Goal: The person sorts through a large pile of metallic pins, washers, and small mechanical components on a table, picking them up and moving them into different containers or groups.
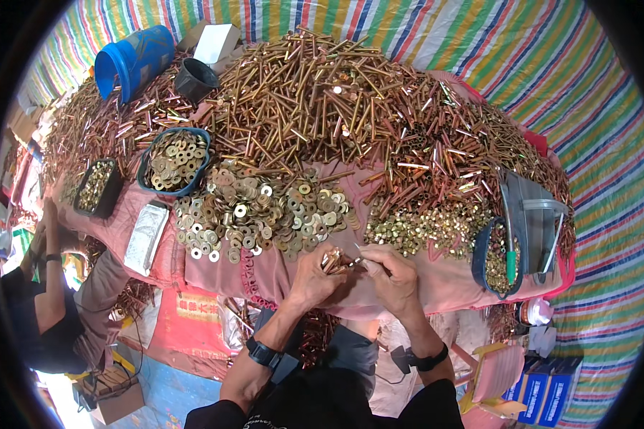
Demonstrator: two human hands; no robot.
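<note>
My left hand is closed around a small bunch of brassy metal bolts, their ends showing above the fingers. Close beside it, my right hand has thumb and forefinger pinched together at the bolt ends; what they hold is too small to make out. Just beyond my left hand lies a heap of flat washers. A spread of small brassy nuts lies beyond my right hand. Both hands are over the near edge of a pink cloth.
A large mound of metal rods and tubes covers the far side. Around it are a blue bucket, a black cup, a tub of washers, a tray of nuts and a grey container. Another person's arm shows at left.
</note>
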